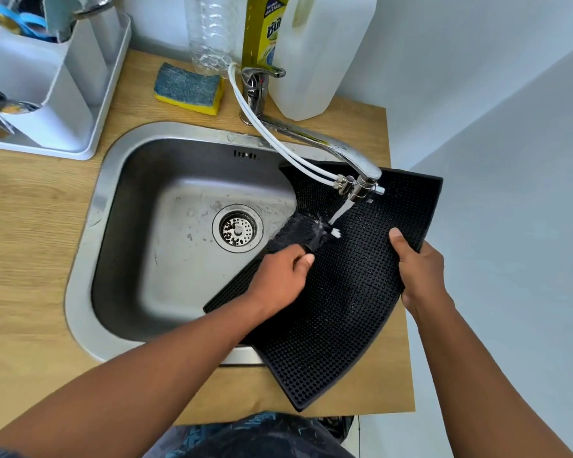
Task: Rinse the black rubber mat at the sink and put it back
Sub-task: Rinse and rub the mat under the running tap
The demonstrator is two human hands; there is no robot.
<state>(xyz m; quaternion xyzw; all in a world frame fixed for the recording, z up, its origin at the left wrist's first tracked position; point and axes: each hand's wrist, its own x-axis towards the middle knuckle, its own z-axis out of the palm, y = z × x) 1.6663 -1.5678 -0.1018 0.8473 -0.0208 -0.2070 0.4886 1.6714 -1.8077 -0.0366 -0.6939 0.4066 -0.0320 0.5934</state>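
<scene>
Both hands clamped on the black rubber mat (344, 292): left hand (280, 279) grips its folded left edge over the basin, right hand (417, 269) pinches the right edge, thumb on the studded face. Mat lies tilted across the sink's right rim, near corner overhanging the worktop (30, 246) front edge. Sink (166, 246) basin holds only water drops and the drain strainer (237, 230); left half is open room. White rack (47, 87) at far left holds utensils. Jug (321, 54), clear bottle (209, 34) and soap bottle (265, 28) line the back wall. Faucet (311, 137) stream lands on the mat between the hands. Sponge (189, 89) sits behind the sink.
</scene>
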